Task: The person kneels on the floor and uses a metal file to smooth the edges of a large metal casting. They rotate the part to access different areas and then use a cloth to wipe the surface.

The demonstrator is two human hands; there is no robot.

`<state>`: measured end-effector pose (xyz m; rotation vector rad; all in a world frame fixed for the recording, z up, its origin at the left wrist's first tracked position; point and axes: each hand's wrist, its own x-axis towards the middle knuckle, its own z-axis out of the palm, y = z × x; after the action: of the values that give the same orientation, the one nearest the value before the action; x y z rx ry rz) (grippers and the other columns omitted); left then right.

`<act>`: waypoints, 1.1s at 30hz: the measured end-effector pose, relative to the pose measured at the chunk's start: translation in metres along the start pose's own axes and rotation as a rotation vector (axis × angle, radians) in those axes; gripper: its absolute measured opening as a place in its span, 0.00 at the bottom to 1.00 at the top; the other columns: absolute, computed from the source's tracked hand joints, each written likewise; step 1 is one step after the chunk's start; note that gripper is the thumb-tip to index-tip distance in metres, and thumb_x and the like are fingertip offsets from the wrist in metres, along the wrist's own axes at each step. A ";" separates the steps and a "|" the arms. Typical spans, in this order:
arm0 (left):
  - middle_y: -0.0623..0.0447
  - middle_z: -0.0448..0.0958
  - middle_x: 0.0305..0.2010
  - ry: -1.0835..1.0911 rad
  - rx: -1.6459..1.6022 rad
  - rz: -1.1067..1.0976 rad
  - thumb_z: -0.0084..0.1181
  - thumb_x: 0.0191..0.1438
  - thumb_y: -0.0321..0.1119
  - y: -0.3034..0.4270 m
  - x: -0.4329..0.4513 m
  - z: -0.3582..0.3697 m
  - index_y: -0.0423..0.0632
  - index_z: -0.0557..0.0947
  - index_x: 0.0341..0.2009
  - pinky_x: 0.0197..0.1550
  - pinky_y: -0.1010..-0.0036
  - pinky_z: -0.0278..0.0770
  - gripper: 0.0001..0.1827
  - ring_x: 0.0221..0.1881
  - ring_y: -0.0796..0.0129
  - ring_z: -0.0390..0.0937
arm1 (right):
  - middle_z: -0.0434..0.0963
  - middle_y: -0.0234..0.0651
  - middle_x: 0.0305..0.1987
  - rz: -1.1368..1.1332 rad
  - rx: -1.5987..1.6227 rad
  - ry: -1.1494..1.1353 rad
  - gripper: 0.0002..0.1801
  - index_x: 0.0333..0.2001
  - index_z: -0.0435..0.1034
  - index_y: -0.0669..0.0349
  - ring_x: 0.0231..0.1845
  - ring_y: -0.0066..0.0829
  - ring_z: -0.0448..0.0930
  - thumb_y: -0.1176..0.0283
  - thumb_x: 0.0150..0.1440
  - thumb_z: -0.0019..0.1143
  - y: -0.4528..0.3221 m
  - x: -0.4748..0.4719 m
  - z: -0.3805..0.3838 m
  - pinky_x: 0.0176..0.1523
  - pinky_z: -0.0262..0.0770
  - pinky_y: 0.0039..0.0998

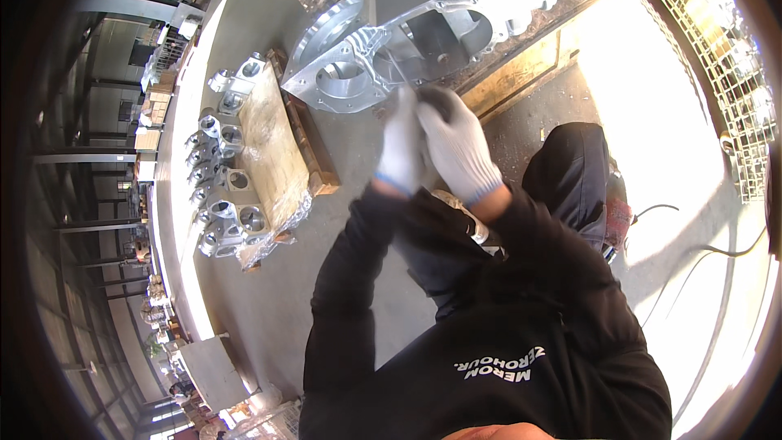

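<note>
A large machined metal casting (342,79) with round bores lies on a worn wooden bench (519,52). My left hand (402,140), in a white knit glove with a blue cuff edge, is blurred at the casting's near edge. My right hand (455,137), gloved the same way, is close beside it, its fingers curled. A thin, rod-like tool (400,67) reaches from between the hands towards an opening in the casting. Its kind is unclear, and the blur hides which hand grips it.
To the left, several smaller metal castings (223,208) stand on a wooden pallet (272,128) with plastic film. A wire mesh basket (721,67) of metal parts stands at the right. Dark cables (715,330) lie on the floor at the right.
</note>
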<state>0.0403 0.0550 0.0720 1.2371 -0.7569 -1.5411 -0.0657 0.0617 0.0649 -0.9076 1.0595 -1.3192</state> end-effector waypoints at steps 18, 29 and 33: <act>0.55 0.79 0.47 0.002 -0.151 -0.037 0.45 0.74 0.56 -0.009 -0.001 -0.006 0.50 0.78 0.54 0.52 0.70 0.78 0.23 0.49 0.69 0.78 | 0.82 0.55 0.53 0.019 0.036 0.024 0.19 0.57 0.73 0.67 0.57 0.52 0.81 0.69 0.64 0.52 -0.007 -0.014 0.006 0.61 0.75 0.38; 0.55 0.80 0.49 0.089 0.000 -0.005 0.44 0.73 0.60 -0.017 -0.005 -0.001 0.50 0.78 0.58 0.52 0.73 0.77 0.28 0.49 0.69 0.79 | 0.83 0.39 0.52 0.071 0.028 -0.017 0.20 0.59 0.73 0.68 0.47 0.24 0.81 0.70 0.67 0.55 0.023 -0.009 0.000 0.50 0.77 0.26; 0.55 0.80 0.46 0.031 -0.083 -0.024 0.49 0.72 0.57 -0.014 0.056 -0.012 0.53 0.79 0.55 0.48 0.72 0.78 0.23 0.47 0.69 0.80 | 0.81 0.60 0.48 -0.155 -0.266 -0.052 0.20 0.56 0.73 0.66 0.54 0.59 0.80 0.65 0.66 0.48 0.016 0.049 0.000 0.57 0.77 0.43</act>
<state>0.0471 0.0078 0.0368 1.2101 -0.6540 -1.5540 -0.0630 0.0140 0.0456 -1.2375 1.1610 -1.2921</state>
